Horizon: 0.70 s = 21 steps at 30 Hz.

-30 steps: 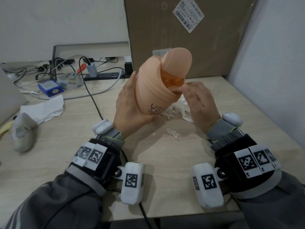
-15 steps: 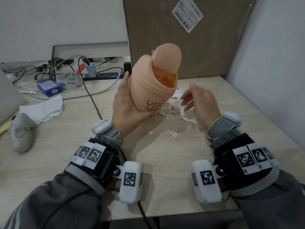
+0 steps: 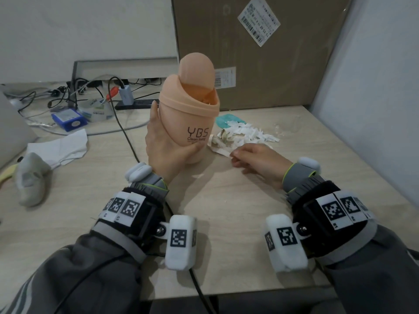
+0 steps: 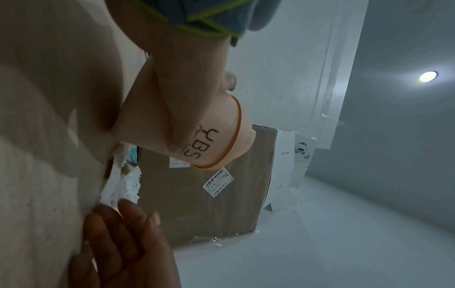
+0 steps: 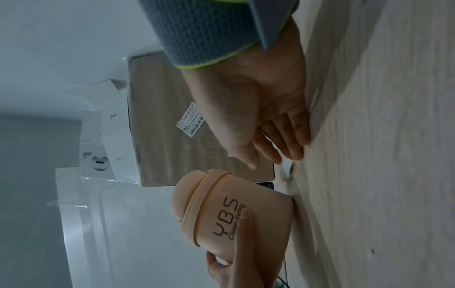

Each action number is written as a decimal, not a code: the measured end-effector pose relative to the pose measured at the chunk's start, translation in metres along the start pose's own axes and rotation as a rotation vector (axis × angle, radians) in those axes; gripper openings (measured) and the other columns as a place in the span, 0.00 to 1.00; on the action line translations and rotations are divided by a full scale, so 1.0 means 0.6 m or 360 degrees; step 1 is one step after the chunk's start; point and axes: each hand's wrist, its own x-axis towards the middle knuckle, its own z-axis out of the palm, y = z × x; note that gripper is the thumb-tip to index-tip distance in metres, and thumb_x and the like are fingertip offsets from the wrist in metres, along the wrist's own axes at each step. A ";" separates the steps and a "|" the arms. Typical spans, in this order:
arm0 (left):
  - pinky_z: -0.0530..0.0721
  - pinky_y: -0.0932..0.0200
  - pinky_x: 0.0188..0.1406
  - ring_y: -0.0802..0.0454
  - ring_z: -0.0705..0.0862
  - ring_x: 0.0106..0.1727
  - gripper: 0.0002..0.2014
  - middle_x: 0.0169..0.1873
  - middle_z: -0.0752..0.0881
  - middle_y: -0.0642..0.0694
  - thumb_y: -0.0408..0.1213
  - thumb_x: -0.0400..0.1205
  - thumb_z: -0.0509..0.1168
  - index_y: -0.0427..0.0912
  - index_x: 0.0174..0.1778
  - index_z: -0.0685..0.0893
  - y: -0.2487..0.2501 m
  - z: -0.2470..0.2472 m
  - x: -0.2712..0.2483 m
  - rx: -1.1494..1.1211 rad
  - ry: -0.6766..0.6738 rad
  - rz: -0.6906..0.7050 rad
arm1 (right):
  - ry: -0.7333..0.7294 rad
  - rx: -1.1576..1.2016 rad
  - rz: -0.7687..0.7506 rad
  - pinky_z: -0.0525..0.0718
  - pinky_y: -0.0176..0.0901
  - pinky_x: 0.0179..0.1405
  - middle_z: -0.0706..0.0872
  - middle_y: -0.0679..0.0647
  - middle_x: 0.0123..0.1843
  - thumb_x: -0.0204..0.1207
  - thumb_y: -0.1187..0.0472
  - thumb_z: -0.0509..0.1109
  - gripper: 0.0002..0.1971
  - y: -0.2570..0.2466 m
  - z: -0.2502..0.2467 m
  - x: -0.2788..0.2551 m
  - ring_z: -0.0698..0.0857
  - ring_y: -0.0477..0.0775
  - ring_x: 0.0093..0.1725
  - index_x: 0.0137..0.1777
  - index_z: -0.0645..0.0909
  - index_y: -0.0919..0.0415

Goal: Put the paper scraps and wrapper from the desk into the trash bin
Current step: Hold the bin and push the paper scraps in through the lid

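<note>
Head view shows the paper scraps [image 3: 244,134] heaped on the desk [image 3: 226,200] just right of the trash bin [image 3: 189,116], with the teal wrapper [image 3: 229,121] half buried at the heap's back. My left hand [image 3: 165,146] wraps the bin's lower body, its base on or just above the desk, lid flap tipped open. My right hand [image 3: 258,162] lies low, fingers nearly straight, tips on the nearest strip [image 3: 218,151]; I cannot tell whether I have pinched it. The scraps are light and loose, so I judge a quick sweep could scatter them toward the cardboard box [image 3: 260,53] or the wall on the right. The bin's mouth is narrow, so pieces may spill. Open desk lies in front of me; cables [image 3: 122,123] crowd the left.
</note>
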 end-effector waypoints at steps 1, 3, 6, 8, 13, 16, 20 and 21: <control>0.71 0.36 0.77 0.43 0.70 0.79 0.68 0.80 0.69 0.45 0.66 0.52 0.74 0.48 0.87 0.51 0.000 -0.001 0.000 -0.0004 0.0009 -0.0006 | 0.0113 -0.0033 -0.0028 0.80 0.39 0.42 0.87 0.55 0.48 0.79 0.56 0.66 0.05 0.005 -0.003 0.005 0.85 0.48 0.45 0.44 0.82 0.54; 0.70 0.37 0.78 0.44 0.70 0.80 0.68 0.80 0.68 0.45 0.66 0.52 0.74 0.48 0.87 0.51 -0.001 -0.002 0.000 -0.0016 0.0028 -0.0017 | 0.0304 -0.0080 -0.0096 0.80 0.39 0.39 0.87 0.54 0.45 0.77 0.59 0.67 0.05 0.009 -0.008 0.010 0.85 0.49 0.42 0.42 0.83 0.53; 0.69 0.38 0.79 0.44 0.69 0.80 0.68 0.81 0.68 0.46 0.66 0.51 0.72 0.47 0.87 0.50 -0.002 -0.006 0.001 -0.0016 0.0044 -0.0046 | 0.0579 -0.0225 -0.0287 0.78 0.33 0.32 0.86 0.51 0.40 0.75 0.62 0.68 0.04 0.005 -0.013 0.009 0.85 0.49 0.36 0.43 0.85 0.58; 0.69 0.40 0.79 0.44 0.69 0.80 0.68 0.81 0.68 0.46 0.66 0.51 0.71 0.48 0.87 0.50 -0.001 -0.006 0.001 -0.0012 0.0056 -0.0064 | 0.0722 -0.0447 -0.0425 0.76 0.33 0.35 0.85 0.47 0.38 0.74 0.61 0.70 0.03 0.004 -0.016 0.010 0.82 0.48 0.36 0.43 0.85 0.57; 0.69 0.39 0.79 0.43 0.69 0.80 0.68 0.81 0.68 0.45 0.66 0.50 0.70 0.48 0.87 0.50 0.004 -0.007 0.000 -0.0027 0.0050 -0.0095 | 0.0442 -0.0938 -0.0604 0.72 0.43 0.63 0.79 0.51 0.63 0.74 0.58 0.71 0.06 0.000 0.008 0.020 0.77 0.54 0.62 0.47 0.88 0.51; 0.69 0.39 0.79 0.43 0.69 0.80 0.69 0.81 0.68 0.44 0.67 0.50 0.70 0.47 0.87 0.50 0.004 -0.008 0.000 -0.0014 0.0031 -0.0075 | 0.0147 -0.1397 -0.0480 0.60 0.53 0.74 0.69 0.47 0.78 0.77 0.50 0.66 0.12 -0.006 0.034 0.021 0.62 0.57 0.77 0.59 0.84 0.42; 0.69 0.40 0.79 0.43 0.69 0.80 0.69 0.81 0.68 0.44 0.68 0.50 0.71 0.47 0.87 0.50 0.003 -0.008 0.000 0.0005 0.0017 -0.0068 | 0.0076 -0.1587 -0.0360 0.57 0.56 0.70 0.77 0.43 0.71 0.81 0.49 0.59 0.16 -0.006 0.036 0.020 0.62 0.53 0.77 0.64 0.81 0.44; 0.69 0.40 0.79 0.43 0.69 0.80 0.69 0.81 0.68 0.45 0.68 0.50 0.71 0.48 0.87 0.50 0.003 -0.008 0.000 0.0009 0.0017 -0.0064 | 0.0153 -0.1564 -0.0377 0.58 0.54 0.69 0.81 0.44 0.67 0.80 0.51 0.59 0.15 -0.006 0.033 0.021 0.65 0.53 0.75 0.62 0.82 0.46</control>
